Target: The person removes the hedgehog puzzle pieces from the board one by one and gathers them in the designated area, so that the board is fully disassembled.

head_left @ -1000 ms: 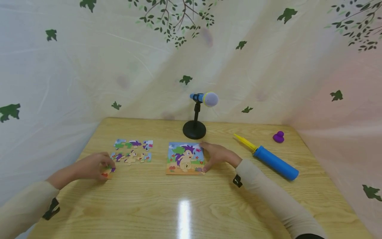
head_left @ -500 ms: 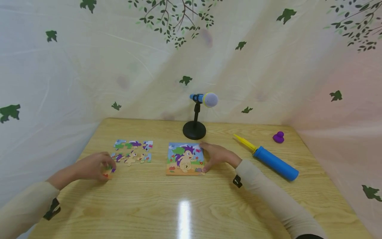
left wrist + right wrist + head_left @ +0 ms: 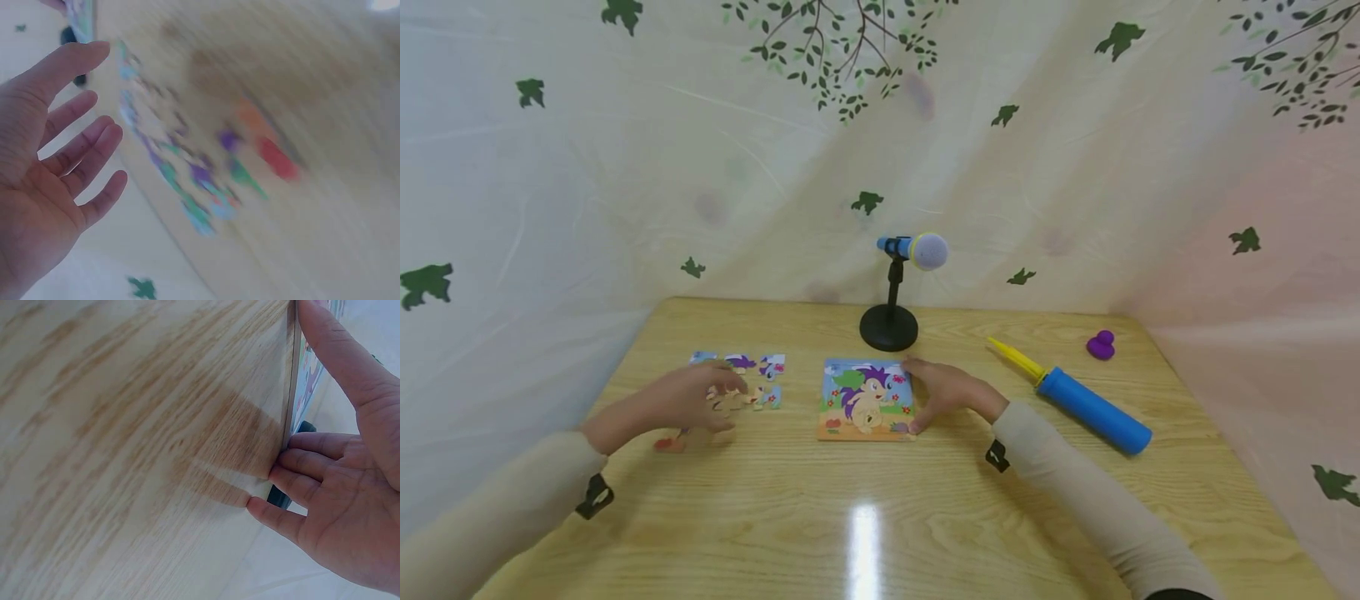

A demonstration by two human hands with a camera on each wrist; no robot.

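Observation:
My left hand (image 3: 681,400) hovers with fingers spread over loose jigsaw pieces (image 3: 767,396) and holds nothing. The pieces lie in two broken rows, partly hidden by that hand. Nearer me is a piece with red and orange (image 3: 670,444), blurred in the left wrist view. To the right lies a square hedgehog picture board (image 3: 867,400), flat on the table. My right hand (image 3: 951,387) holds it at its right side, thumb at the near corner and fingers at the far corner. In the right wrist view, the thumb and fingertips of the right hand (image 3: 331,481) meet the board's edge.
A toy microphone (image 3: 925,250) on a black stand (image 3: 889,327) rises behind the board. Right of my right hand lies a blue and yellow balloon pump (image 3: 1093,410). A purple knobbed object (image 3: 1101,344) sits near the table's far right corner. A leaf-patterned cloth hangs behind.
My left hand has let go of the red-and-orange piece, which lies on the table, and has moved right and opened above the rows. The right hand and board stay put.

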